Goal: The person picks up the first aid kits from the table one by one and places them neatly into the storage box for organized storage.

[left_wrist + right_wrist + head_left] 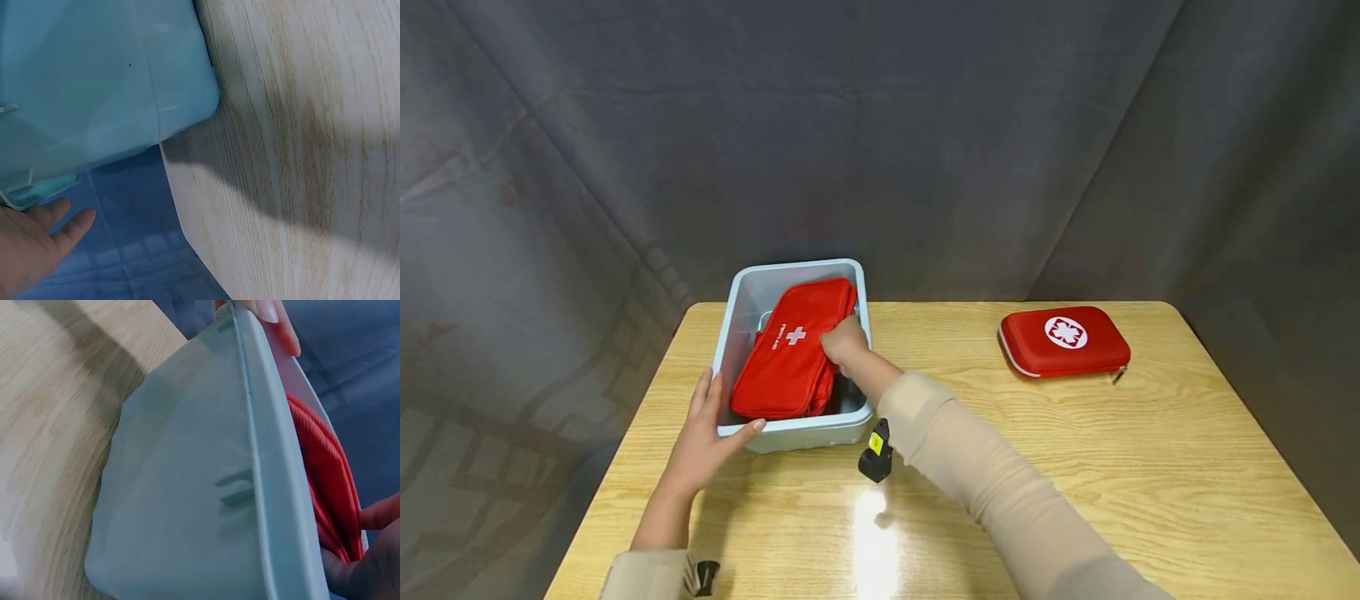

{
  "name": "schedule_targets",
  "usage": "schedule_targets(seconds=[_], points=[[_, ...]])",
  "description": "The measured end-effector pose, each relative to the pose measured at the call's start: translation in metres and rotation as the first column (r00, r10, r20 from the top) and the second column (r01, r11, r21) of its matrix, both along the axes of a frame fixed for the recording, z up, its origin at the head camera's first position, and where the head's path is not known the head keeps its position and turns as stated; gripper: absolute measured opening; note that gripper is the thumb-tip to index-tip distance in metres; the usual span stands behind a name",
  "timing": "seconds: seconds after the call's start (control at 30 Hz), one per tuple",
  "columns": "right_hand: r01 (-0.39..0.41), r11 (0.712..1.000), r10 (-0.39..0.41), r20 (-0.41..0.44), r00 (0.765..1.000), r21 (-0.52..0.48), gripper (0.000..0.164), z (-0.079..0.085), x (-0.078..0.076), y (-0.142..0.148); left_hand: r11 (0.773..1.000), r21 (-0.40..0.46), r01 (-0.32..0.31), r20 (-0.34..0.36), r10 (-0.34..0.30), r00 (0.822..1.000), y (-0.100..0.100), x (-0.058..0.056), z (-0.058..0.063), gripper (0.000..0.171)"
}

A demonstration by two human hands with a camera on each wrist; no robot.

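Note:
A pale blue plastic bin [820,423] stands on the table with a red first aid bag [797,350] inside, marked with a white cross. My right hand [846,340] reaches over the bin's right rim and grips the bag's side edge. In the right wrist view, thumb and fingers of that right hand [375,556] pinch the folded red cloth [325,475]. My left hand [700,437] rests at the bin's near left corner, thumb along the front rim and fingers straight up the left side. The left wrist view shows the left hand [37,244] beside the bin wall [94,81].
A red hard zip case [1063,342] with a white round emblem lies at the table's back right. Dark grey curtain [880,150] hangs behind the wooden table [1120,467]. A small black device [876,454] with a yellow label shows by my right wrist.

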State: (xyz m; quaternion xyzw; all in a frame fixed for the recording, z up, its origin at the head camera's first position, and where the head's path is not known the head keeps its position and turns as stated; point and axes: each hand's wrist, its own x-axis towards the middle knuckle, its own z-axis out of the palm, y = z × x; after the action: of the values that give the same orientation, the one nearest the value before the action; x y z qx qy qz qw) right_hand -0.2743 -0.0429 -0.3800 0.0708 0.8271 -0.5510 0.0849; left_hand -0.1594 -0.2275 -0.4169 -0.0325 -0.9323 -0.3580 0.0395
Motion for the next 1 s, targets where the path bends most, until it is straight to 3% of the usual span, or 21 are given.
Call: schedule_targets(seconds=[0.03, 0.1, 0.23, 0.3, 0.33, 0.4, 0.53, 0.63, 0.77, 1.0], points=[[0.003, 0.999, -0.001, -0.032, 0.999, 0.043, 0.027, -0.019, -0.012, -0.004, 1.000, 0.000, -0.001, 0.002, 0.001, 1.000, 0.000, 0.000, 0.000, 0.091], [0.010, 0.993, -0.005, -0.041, 0.999, 0.114, 0.035, -0.074, -0.045, -0.012, 1.000, 0.001, -0.001, 0.008, 0.001, 1.000, 0.000, 0.000, 0.000, 0.091], [0.035, 0.974, -0.023, -0.056, 0.998, 0.222, 0.059, -0.225, -0.134, -0.029, 1.000, 0.007, 0.001, 0.011, -0.001, 1.000, 0.000, 0.000, 0.000, 0.091], [0.040, 0.964, -0.032, -0.032, 0.999, 0.264, 0.064, -0.251, -0.147, -0.033, 1.000, 0.008, 0.003, 0.009, -0.004, 1.000, 0.000, 0.000, 0.000, 0.091], [0.042, 0.962, -0.037, -0.026, 0.999, 0.271, 0.065, -0.249, -0.145, -0.033, 1.000, 0.008, 0.004, 0.007, -0.004, 1.000, 0.000, 0.000, 0.000, 0.091], [0.050, 0.958, -0.048, -0.015, 0.999, 0.284, 0.063, -0.217, -0.122, -0.030, 1.000, 0.006, 0.006, 0.001, -0.006, 1.000, 0.000, 0.000, 0.000, 0.091], [0.024, 0.982, -0.033, 0.048, 0.998, 0.188, 0.057, -0.104, -0.045, -0.014, 1.000, -0.001, 0.006, -0.006, -0.006, 1.000, 0.000, 0.000, -0.001, 0.090], [-0.013, 0.993, 0.007, 0.054, 0.999, 0.117, 0.057, -0.042, 0.002, -0.003, 1.000, -0.004, 0.007, -0.005, -0.007, 1.000, 0.000, -0.001, -0.002, 0.090], [-0.079, 0.994, 0.076, 0.039, 0.996, 0.073, 0.057, -0.015, 0.027, 0.005, 1.000, -0.001, 0.008, 0.001, -0.008, 1.000, 0.000, -0.001, -0.002, 0.090], [-0.121, 0.989, 0.127, 0.081, 0.989, -0.081, 0.061, -0.008, 0.035, 0.012, 1.000, -0.002, -0.001, 0.003, 0.001, 1.000, -0.002, 0.000, -0.001, 0.090]])
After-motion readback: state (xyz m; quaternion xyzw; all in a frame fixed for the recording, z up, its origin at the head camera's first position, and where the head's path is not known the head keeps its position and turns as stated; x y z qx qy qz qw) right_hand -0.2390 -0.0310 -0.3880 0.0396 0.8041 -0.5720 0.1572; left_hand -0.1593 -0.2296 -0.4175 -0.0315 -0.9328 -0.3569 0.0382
